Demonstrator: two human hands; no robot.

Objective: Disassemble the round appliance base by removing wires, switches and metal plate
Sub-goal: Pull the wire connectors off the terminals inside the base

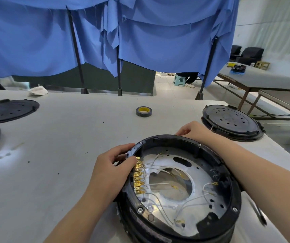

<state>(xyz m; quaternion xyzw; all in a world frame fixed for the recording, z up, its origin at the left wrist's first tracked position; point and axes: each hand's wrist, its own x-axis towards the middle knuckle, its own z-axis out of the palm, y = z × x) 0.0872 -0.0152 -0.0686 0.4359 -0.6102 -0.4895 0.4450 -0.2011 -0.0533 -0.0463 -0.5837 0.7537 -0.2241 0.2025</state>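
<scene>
Sitting open side up near the bench's [70,130] near right corner: round appliance base [179,188], metal plate [160,202] bared inside, white wires [189,200] trailing loose across it; row of gold terminals [138,178] lining the left inner wall. Gripping the left rim: left hand [112,171], fingers curled over the edge, thumb pressing beside the topmost terminal; reaching over the far rim: right hand [191,129], fingers curled on the outer edge, fingertips hidden, so grip hard to judge. Risking, judging from here: tugging a wire by its strand and snapping it off its crimp; bending a terminal by levering sideways; nicking a finger on the plate's cut edges; sliding the base toward the bench's right edge under an uneven pull. Lying farther off: tape roll [142,111] mid-bench; perforated black covers [10,109] at the left edge and another [232,121] at the far right corner.
</scene>
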